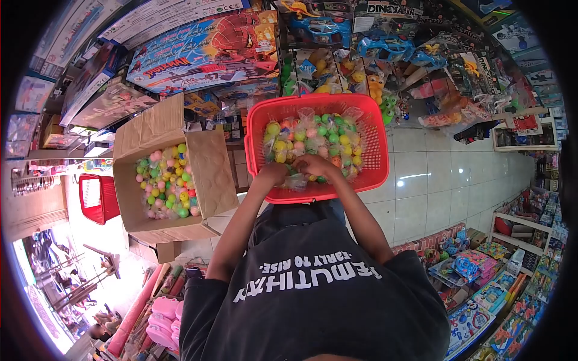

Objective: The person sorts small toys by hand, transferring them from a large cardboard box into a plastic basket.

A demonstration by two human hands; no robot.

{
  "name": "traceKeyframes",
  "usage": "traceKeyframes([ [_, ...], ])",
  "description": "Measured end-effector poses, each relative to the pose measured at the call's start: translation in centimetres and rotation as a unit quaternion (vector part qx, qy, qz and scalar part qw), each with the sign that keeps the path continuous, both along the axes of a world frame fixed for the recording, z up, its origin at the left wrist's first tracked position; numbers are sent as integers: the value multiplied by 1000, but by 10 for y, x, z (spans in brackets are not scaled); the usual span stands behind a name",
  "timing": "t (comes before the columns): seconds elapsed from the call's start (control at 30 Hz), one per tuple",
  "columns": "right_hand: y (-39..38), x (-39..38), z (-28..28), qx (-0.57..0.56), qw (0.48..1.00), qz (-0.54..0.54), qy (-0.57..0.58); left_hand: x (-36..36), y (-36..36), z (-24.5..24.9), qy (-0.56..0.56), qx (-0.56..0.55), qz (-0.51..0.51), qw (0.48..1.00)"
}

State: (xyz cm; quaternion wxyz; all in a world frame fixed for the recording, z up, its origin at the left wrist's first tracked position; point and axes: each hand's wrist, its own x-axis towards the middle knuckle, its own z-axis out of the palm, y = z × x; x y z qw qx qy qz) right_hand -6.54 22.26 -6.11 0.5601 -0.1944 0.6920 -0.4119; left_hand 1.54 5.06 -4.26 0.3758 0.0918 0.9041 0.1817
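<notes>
From where I stand, the red plastic basket (385, 144) sits at the upper middle of the frame, just ahead of the person in the black T-shirt (319, 301), and it holds small colourful balls (333, 126), many bunched in clear plastic bags. Both hands are inside, near the edge closest to the body. The left hand (276, 173) is by the lower-left corner, fingers curled down around or beside a clear plastic bag (295, 182); I can't tell whether they pinch it. The right hand (314, 166) reaches in from the other side, fingers bent inward towards the left, close to the same bag, though their tips are too small to read and I can't say if they grip anything. For work this fine, I'd keep the two hands close, as they are, let one steady the film and the other work its edge with light fingertips, since thin plastic looks apt to slip or tear and loose balls could roll out. Keeping low inside the walls would catch any that drop. Left of the basket stands an open cardboard box (214, 174) with more colourful balls (165, 180) in it, flaps folded outward; a second red basket (109, 201) is at the left of the frame.
</notes>
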Motion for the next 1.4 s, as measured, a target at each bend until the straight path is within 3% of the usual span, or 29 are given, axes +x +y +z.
traceKeyframes([
  [0.1, -5, 5, -9, -28, 994, 28, 104, 3, 3, -4, -3, -61, -41, 997],
  [0.17, -8, 8, -13, -45, 966, 69, 245, 10, 6, 5, 9, -101, -63, 993],
  [0.23, -10, 10, -12, -31, 972, 70, 223, 23, 10, 13, 136, -101, -59, 984],
  [0.37, -13, 8, -10, -13, 980, 74, 186, 21, 7, 9, 152, -85, -48, 984],
  [0.43, -9, 8, -10, -30, 977, 72, 198, 13, 7, 8, 8, -70, -29, 997],
  [0.57, -2, 9, -17, -74, 971, 43, 223, 13, 3, 31, -2, -61, -2, 998],
  [0.63, 1, 9, -1, -71, 972, 48, 219, 21, -5, 38, 225, 37, 61, 972],
  [0.67, 3, 10, 9, -68, 973, 49, 215, 24, -4, 44, 228, 35, 65, 971],
  [0.73, 10, 13, 11, -92, 964, 33, 246, 34, -1, 82, 286, 135, 230, 920],
  [0.77, 13, 14, 11, -114, 955, 11, 274, 40, 1, 95, 291, 132, 236, 918],
  [0.8, 18, 16, 20, -117, 954, 18, 276, 49, 4, 106, 298, 198, 297, 885],
  [0.83, 23, 20, 37, -162, 940, -28, 298, 58, 9, 111, 302, 264, 356, 844],
  [0.87, 30, 25, 55, -206, 923, -73, 317, 70, 12, 112, 306, 262, 361, 841],
  [0.9, 38, 30, 68, -209, 922, -66, 317, 83, 13, 113, 231, 305, 408, 829],
  [0.93, 48, 35, 79, -198, 939, -98, 265, 96, 17, 114, 154, 345, 451, 809],
  [0.97, 57, 39, 91, -186, 951, -129, 210, 108, 23, 113, 160, 341, 458, 805],
  [1.0, 67, 43, 102, -192, 951, -120, 209, 121, 28, 108, 112, 405, 475, 773],
  [1.03, 78, 48, 113, -195, 968, -123, 99, 135, 35, 101, 63, 467, 488, 735],
  [1.07, 90, 52, 119, -193, 973, -125, -10, 146, 42, 92, 70, 465, 494, 731],
  [1.1, 102, 55, 118, -195, 974, -115, -9, 156, 50, 79, 31, 446, 509, 736],
  [1.17, 122, 60, 110, -178, 976, -12, -127, 177, 68, 37, -1, 427, 529, 734],
  [1.2, 128, 64, 104, -179, 975, -2, -128, 190, 76, 3, 20, 383, 548, 743],
  [1.27, 136, 74, 84, -73, 981, 96, -150, 217, 93, -54, 45, 337, 570, 748],
  [1.33, 140, 86, 41, -55, 981, 125, -138, 243, 111, -95, 153, 271, 571, 760],
  [1.4, 137, 97, -1, 40, 975, 182, -119, 267, 118, -112, 122, 273, 591, 750],
])
